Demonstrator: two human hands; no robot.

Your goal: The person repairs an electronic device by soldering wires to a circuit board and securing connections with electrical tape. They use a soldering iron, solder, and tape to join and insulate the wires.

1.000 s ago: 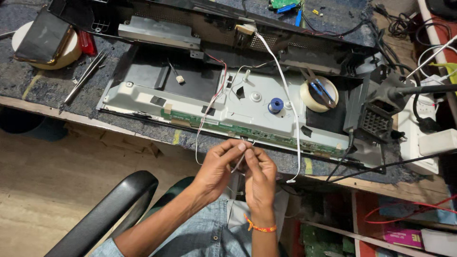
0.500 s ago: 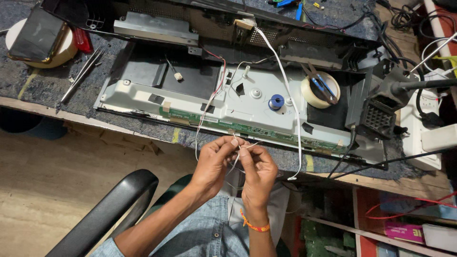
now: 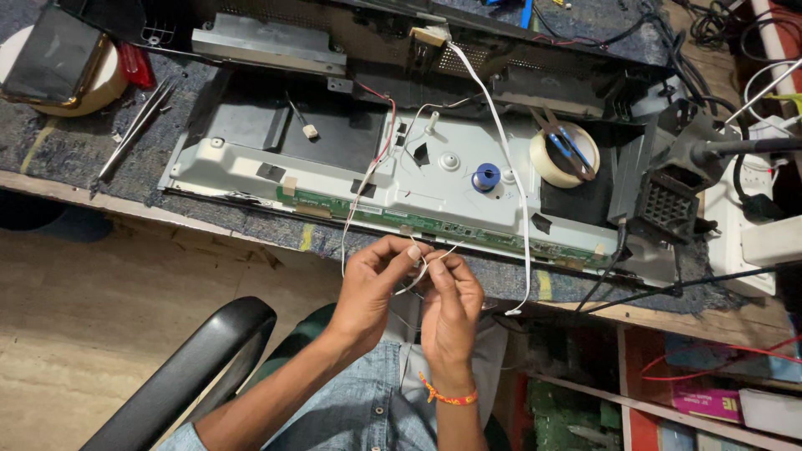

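Hands meet just below the front edge of the worktop, and both are busy on the same thin white wire. The left hand has its grip closed on the wire, thumb and fingertips pinching it near the top, and the right hand pinches it too, fingers curled and knuckles touching the left. One loose end of the wire pokes out to the right above the right hand; whether it joins the white lead that runs up toward the opened metal panel cannot be told. That panel lies flat on the worktop, with a long green circuit strip along its near edge. On the panel, a small blue spool sits near the middle, and a roll of pale tape stands to its right with scissors laid across the top. A broad white flat cable sweeps down from the top of the panel and over the edge, ending beside the right hand. An orange thread band circles the right wrist. Tweezers lie well apart at the left. A black chair arm shows below left.
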